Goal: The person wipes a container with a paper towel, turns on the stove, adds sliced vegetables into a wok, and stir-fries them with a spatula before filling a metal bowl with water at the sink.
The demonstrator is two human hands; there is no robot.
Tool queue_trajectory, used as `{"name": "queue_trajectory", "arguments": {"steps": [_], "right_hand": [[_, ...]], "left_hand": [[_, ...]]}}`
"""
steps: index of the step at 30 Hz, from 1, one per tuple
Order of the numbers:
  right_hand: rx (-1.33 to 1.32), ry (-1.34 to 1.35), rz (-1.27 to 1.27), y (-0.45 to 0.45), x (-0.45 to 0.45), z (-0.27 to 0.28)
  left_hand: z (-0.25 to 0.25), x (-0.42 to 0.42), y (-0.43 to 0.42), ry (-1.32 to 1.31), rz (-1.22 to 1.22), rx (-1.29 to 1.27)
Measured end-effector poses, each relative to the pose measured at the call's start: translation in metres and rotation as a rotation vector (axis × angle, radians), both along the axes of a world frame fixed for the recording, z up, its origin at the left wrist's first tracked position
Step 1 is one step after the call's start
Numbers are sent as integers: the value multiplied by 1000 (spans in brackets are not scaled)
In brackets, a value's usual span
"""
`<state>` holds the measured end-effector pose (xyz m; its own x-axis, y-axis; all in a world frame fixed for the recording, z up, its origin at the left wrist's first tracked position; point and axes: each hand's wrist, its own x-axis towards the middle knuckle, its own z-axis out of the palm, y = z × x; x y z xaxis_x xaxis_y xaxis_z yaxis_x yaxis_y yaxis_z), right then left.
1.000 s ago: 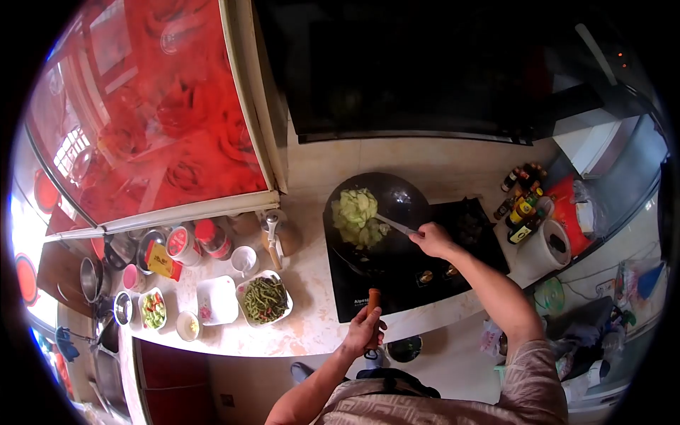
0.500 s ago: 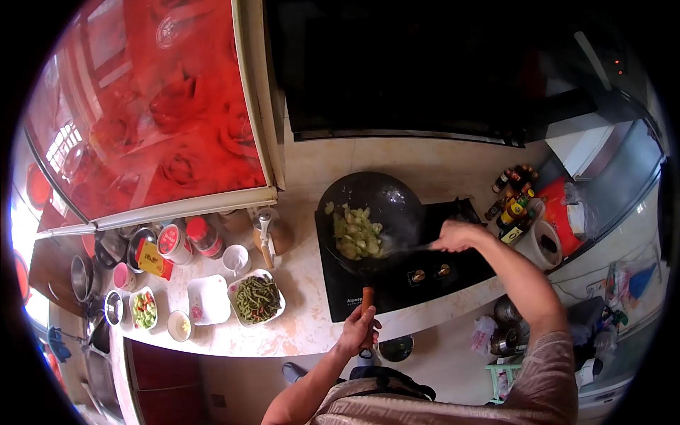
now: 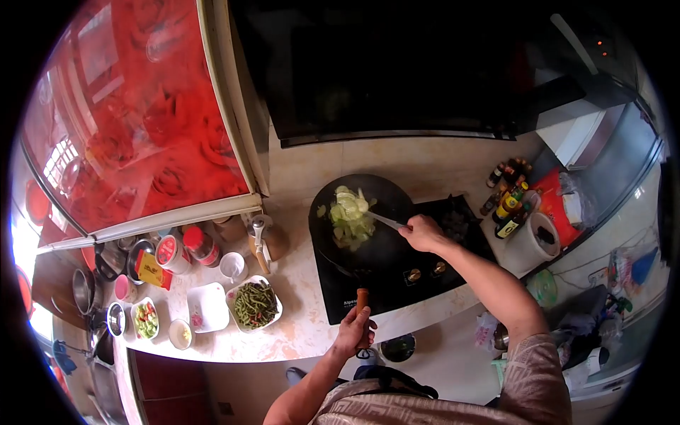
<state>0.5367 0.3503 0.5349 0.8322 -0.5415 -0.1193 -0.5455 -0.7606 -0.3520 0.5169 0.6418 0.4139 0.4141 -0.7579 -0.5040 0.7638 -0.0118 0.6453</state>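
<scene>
A dark wok (image 3: 389,205) stands on the left part of the black stove (image 3: 464,276), with pale green sliced vegetables (image 3: 352,230) in its left half. My left hand (image 3: 354,331) is closed round the wok's wooden handle (image 3: 363,300), near the counter's front edge. In my right hand (image 3: 423,234) is the end of a metal spatula (image 3: 386,220), held over the wok's right rim. The spatula's blade is hidden among the vegetables, some of which are heaped over it.
Green beans (image 3: 255,304) fill a white dish left of the stove. Beside it are an empty white dish (image 3: 208,307), a small bowl (image 3: 181,333) and a dish of cut vegetables (image 3: 146,320). Bottles (image 3: 511,202) and a white bucket (image 3: 528,244) stand to the right.
The spatula has risen from the wok's lower right side towards its upper middle, with vegetables heaped on it. My right hand has moved left. My left hand still grips the handle.
</scene>
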Motion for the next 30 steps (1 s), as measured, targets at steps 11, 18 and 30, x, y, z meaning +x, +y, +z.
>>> {"name": "queue_trajectory", "arguments": {"steps": [11,18,30], "right_hand": [[-373,284,-12,-26,-24,65],[232,117,-57,-36,22,-24],[-214,365,58,-46,-27,56]], "left_hand": [[2,1,1,12,4,-4],[9,1,2,-12,-2,31],[4,4,4,-11,-33,11]]}}
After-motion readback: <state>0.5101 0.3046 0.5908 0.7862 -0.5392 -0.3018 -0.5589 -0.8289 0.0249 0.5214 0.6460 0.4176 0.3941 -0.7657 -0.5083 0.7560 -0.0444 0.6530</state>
